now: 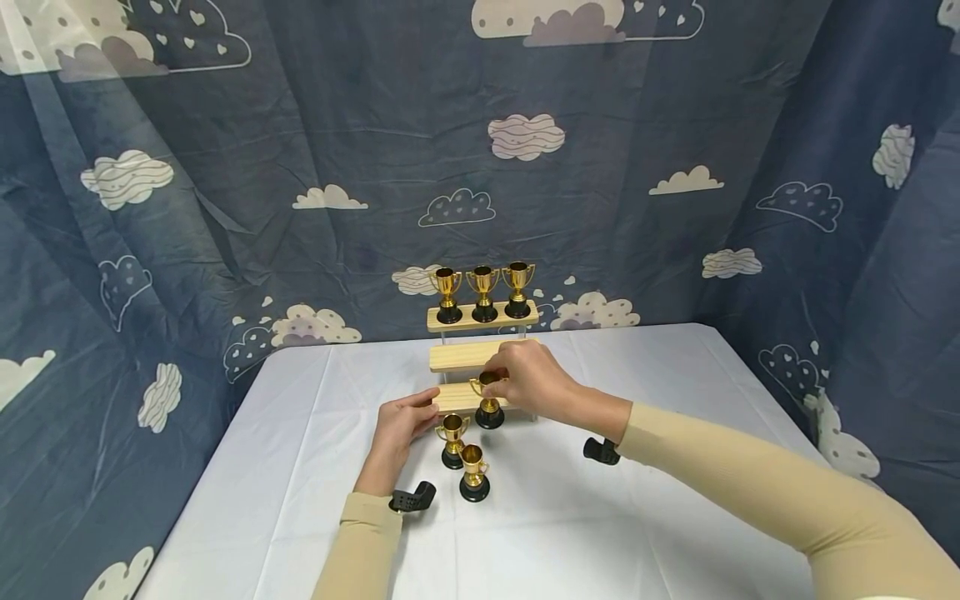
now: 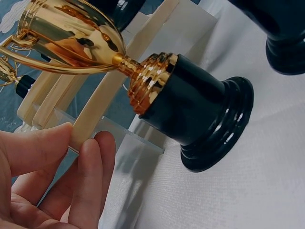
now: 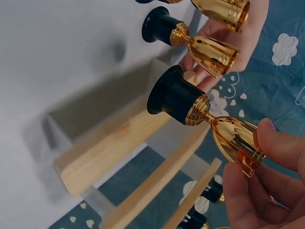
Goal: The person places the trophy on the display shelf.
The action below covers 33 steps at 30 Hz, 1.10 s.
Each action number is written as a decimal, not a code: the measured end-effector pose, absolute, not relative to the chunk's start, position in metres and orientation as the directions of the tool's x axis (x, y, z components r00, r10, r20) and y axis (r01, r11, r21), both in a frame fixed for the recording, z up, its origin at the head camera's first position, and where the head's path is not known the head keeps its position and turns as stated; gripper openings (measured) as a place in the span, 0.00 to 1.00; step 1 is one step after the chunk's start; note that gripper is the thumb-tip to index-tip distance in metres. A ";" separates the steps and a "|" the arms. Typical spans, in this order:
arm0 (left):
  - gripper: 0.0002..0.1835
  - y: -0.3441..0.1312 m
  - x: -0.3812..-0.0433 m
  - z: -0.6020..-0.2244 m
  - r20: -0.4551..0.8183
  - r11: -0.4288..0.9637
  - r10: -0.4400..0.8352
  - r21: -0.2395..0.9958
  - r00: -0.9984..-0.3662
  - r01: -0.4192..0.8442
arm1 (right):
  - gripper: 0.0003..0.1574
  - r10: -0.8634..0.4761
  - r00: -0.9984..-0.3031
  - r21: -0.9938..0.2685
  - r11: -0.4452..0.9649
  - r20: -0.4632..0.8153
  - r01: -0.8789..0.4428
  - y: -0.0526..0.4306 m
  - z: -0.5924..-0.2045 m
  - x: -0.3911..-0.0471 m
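My right hand (image 1: 536, 382) pinches a small gold trophy cup (image 3: 178, 100) by its bowl, between thumb and fingers. The trophy's black base hangs in front of the lowest board (image 1: 453, 398) of a three-tier wooden stand. At that board's left end, my left hand (image 1: 397, 429) grips the wood between thumb and fingertips, as the left wrist view (image 2: 86, 162) shows. Two more trophies stand upright on the table near the left hand, one (image 1: 453, 432) closer to the stand and another (image 1: 474, 482) nearer me.
Three matching trophies (image 1: 484, 292) stand in a row on the top board (image 1: 474, 318). Between top and lowest tiers sits the middle board (image 1: 459, 357), on clear side supports. White cloth (image 1: 600, 517) covers the table, and a dark cloud-print curtain (image 1: 360, 275) hangs behind.
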State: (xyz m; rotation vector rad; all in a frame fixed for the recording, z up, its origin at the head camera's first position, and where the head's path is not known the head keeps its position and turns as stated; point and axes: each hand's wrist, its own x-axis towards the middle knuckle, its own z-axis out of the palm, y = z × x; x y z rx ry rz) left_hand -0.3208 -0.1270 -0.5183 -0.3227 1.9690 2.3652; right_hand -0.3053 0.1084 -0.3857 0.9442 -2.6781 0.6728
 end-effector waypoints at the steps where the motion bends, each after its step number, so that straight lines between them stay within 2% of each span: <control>1: 0.19 -0.127 -0.321 -0.519 -0.189 -0.189 -0.096 0.967 -0.977 -0.169 | 0.12 -0.539 -0.765 -0.340 0.688 0.353 -0.641 0.108 -0.384 -0.306; 8: 0.18 -0.128 -0.321 -0.519 -0.183 -0.192 -0.092 0.968 -0.979 -0.163 | 0.08 -0.553 -0.747 -0.329 0.673 0.369 -0.662 0.107 -0.373 -0.316; 17: 0.18 -0.128 -0.322 -0.521 -0.183 -0.200 -0.094 0.966 -0.979 -0.161 | 0.09 -0.554 -0.730 -0.317 0.663 0.401 -0.678 0.101 -0.357 -0.327; 33: 0.19 -0.128 -0.323 -0.520 -0.172 -0.200 -0.069 0.967 -0.983 -0.155 | 0.12 -0.517 -0.759 -0.352 0.678 0.396 -0.645 0.092 -0.345 -0.349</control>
